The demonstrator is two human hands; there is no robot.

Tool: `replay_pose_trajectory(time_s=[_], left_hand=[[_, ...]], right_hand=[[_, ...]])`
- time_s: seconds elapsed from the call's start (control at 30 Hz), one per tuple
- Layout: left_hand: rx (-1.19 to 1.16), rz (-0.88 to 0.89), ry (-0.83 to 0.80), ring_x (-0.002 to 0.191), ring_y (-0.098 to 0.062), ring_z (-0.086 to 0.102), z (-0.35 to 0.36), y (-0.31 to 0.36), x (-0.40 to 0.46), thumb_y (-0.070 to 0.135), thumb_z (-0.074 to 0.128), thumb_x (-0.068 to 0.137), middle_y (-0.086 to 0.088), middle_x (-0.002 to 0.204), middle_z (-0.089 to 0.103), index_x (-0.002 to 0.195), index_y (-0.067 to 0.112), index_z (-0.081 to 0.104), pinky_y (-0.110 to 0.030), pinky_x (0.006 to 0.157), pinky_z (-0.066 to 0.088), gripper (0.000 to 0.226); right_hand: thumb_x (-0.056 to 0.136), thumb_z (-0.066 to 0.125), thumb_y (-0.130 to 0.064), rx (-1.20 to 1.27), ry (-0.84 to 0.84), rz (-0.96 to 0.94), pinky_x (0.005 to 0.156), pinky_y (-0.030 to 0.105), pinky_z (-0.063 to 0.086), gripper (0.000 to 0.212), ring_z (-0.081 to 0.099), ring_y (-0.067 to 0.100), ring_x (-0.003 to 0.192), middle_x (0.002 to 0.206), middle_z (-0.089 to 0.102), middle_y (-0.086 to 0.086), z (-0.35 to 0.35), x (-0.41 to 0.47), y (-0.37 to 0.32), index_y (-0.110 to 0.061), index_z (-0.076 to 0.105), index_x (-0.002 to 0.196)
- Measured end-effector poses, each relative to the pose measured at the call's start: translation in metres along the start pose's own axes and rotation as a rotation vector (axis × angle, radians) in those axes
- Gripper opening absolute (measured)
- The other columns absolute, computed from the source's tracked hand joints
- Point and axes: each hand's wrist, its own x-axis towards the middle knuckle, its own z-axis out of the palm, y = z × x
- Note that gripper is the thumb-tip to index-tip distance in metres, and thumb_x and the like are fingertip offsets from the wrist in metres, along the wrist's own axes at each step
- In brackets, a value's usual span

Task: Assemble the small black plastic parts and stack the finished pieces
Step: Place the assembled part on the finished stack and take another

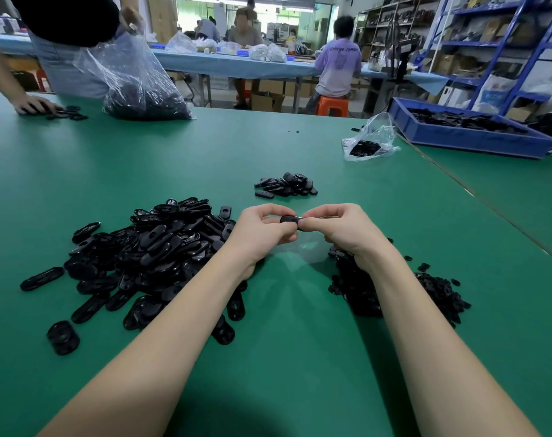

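Observation:
My left hand (262, 230) and my right hand (337, 227) meet above the green table (268, 146), both pinching one small black plastic part (289, 219) between their fingertips. A big heap of black oval shells (148, 250) lies to the left of my left forearm. A heap of smaller black pieces (394, 288) lies under and right of my right wrist. Beyond my hands sits a small pile of black oval pieces (285, 184). A short stack of black ovals (62, 337) stands at the near left.
A person at the far left holds a clear bag of black parts (142, 86) and rests a hand (35, 104) on the table. A small clear bag (370, 143) and a blue tray (470, 134) of black parts sit at the right. Other people work at distant tables.

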Motion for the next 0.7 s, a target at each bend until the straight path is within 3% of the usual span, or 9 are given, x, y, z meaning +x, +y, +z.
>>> replay_pose_trajectory(time_s=[0.1,0.43,0.53,0.63,0.7], left_hand=[[-0.031,-0.006,-0.008,0.069,-0.016,0.071,0.000,0.000,0.000,-0.008,0.067,0.087,-0.016,0.094,0.072,0.096,0.004,0.070,-0.017,0.071,0.058,0.015],[-0.030,0.009,0.039,0.058,-0.009,0.070,0.004,-0.001,-0.001,-0.011,0.067,0.087,-0.010,0.082,0.071,0.085,0.008,0.068,-0.015,0.061,0.055,0.019],[-0.022,0.027,0.026,0.062,-0.010,0.071,0.003,-0.001,-0.001,-0.008,0.068,0.087,-0.011,0.084,0.073,0.088,0.008,0.069,-0.018,0.066,0.057,0.016],[0.262,0.152,-0.001,0.073,-0.011,0.073,-0.004,0.001,0.001,0.007,0.072,0.087,-0.004,0.086,0.077,0.099,0.017,0.069,-0.027,0.079,0.057,0.016],[0.471,0.248,0.007,0.076,-0.006,0.073,-0.008,0.001,0.001,0.013,0.073,0.086,0.007,0.093,0.077,0.101,0.025,0.070,-0.018,0.076,0.054,0.020]], right_hand=[[0.080,0.084,-0.019,0.001,0.003,-0.036,0.047,0.007,0.035,0.009,0.047,-0.008,0.045,0.052,0.059,-0.022,0.000,0.001,0.000,-0.021,0.075,0.077],[0.076,0.082,-0.017,0.007,0.056,-0.085,0.041,0.013,0.033,0.014,0.042,0.002,0.043,0.053,0.058,-0.016,0.008,0.003,0.004,-0.020,0.070,0.071],[0.075,0.082,-0.017,0.004,0.059,-0.092,0.042,0.013,0.032,0.016,0.041,0.002,0.042,0.052,0.055,-0.016,0.009,0.003,0.004,-0.021,0.068,0.070],[0.080,0.082,-0.016,0.098,0.011,-0.062,0.043,0.016,0.032,0.015,0.042,0.005,0.047,0.060,0.056,-0.010,0.004,0.003,0.005,-0.022,0.070,0.074],[0.082,0.082,-0.018,0.164,0.010,-0.027,0.043,0.018,0.032,0.012,0.044,0.010,0.052,0.070,0.058,-0.002,-0.003,0.002,0.005,-0.023,0.072,0.081]])
